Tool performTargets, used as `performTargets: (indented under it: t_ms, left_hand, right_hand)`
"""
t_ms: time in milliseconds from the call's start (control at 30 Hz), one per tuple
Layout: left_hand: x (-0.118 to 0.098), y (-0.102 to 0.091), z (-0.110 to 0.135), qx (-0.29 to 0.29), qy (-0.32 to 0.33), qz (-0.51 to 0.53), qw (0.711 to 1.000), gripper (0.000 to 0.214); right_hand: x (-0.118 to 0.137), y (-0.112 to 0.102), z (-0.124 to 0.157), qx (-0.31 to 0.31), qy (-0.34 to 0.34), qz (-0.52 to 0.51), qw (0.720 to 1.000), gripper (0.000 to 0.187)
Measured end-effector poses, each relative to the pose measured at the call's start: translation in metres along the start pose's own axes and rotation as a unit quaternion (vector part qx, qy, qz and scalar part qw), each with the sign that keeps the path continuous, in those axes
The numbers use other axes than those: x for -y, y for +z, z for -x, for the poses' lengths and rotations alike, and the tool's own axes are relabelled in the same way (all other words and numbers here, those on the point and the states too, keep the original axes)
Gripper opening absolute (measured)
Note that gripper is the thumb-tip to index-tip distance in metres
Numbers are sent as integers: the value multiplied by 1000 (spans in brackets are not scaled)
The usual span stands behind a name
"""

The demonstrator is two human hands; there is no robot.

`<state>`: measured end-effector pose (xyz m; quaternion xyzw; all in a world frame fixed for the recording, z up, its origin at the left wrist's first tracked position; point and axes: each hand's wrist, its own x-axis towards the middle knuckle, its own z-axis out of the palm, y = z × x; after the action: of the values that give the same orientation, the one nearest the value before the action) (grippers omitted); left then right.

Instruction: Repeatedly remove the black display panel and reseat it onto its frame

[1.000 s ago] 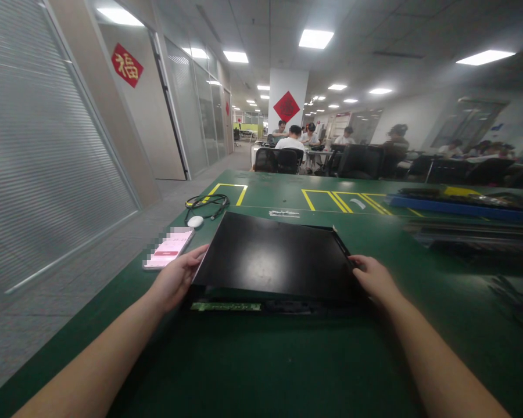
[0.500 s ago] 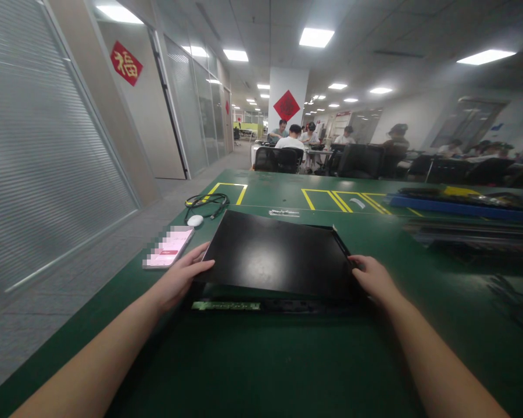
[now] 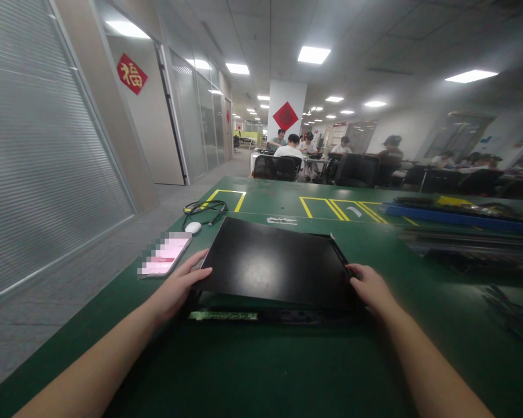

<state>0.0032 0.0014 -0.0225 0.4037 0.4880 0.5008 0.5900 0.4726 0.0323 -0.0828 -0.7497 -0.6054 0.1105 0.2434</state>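
Note:
A flat black screen panel [image 3: 274, 261] lies tilted over a black frame [image 3: 314, 317], its near edge raised above the frame's front strip. A narrow green circuit board [image 3: 222, 316] shows in that strip below the panel. My left hand [image 3: 185, 284] grips the panel's left edge, thumb on top and fingers partly hidden beneath. At the right edge, my right hand [image 3: 366, 284] is closed with thumb and fingers on the panel's side, close against the frame. How much of the frame it also holds is hidden.
On the green table [image 3: 270, 371], a phone [image 3: 168, 255], a white mouse [image 3: 193, 227] and a coiled black cable [image 3: 207, 210] lie left. A blue tray [image 3: 462, 215], stacked dark strips [image 3: 462, 247] and black cables [image 3: 512, 316] are at right. People [image 3: 290, 145] sit beyond.
The view has tilted slightly upward, so everything sits a little lower in the picture. Both hands keep their hold, and the panel stays nearly in the same position over the frame.

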Motion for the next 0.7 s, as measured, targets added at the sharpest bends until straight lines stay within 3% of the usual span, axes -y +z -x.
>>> performTargets:
  t_ms: [267,700]
  left_hand:
    - [-2,2,2,-3,20,3,1000,71]
    - [-2,2,7,82,87,11,993,81]
  right_hand:
    - [1,1,0,-17,-5,-10,1000,45]
    - [5,-3,-1,-53,53,-125,989,41]
